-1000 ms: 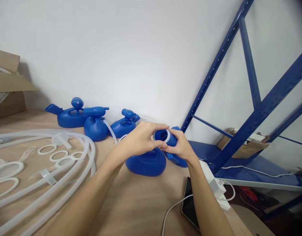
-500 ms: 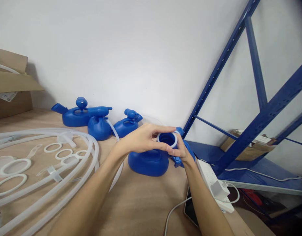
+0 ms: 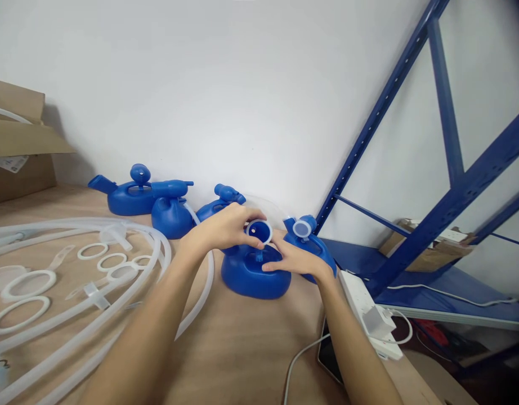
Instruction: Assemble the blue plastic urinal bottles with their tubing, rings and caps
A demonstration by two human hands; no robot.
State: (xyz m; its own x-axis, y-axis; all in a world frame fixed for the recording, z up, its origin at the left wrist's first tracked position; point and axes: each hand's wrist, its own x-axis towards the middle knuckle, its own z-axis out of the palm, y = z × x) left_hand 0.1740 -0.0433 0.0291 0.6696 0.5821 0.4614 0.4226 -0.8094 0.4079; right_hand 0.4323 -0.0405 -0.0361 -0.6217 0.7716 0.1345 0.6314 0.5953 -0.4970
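My left hand [image 3: 234, 228] pinches a blue cup-shaped piece [image 3: 259, 229] between thumb and fingers. A white ring [image 3: 270, 233] runs round its open mouth, which faces me. Below it stands a blue plastic bottle [image 3: 255, 281] with a handle hole. My right hand [image 3: 295, 257] has its fingers apart, at the right side of the bottle; its fingertips are close to the ring, and whether they touch it I cannot tell. Behind that hand is another blue bottle [image 3: 322, 250], topped by a blue piece with a white disc in its mouth [image 3: 302, 229].
Several blue bottles [image 3: 170, 219] stand along the wall. Clear tubing [image 3: 160, 253] and loose white rings [image 3: 23, 315] lie on the left of the table. A cardboard box [image 3: 21, 169] is at far left. On the right are a power strip [image 3: 361, 298], a phone [image 3: 328, 354] and a blue shelf [image 3: 437, 208].
The blue cup-shaped piece has moved left and slightly up with my left hand. My right hand has let go of its rim and spread its fingers. The bottle at the right shows more.
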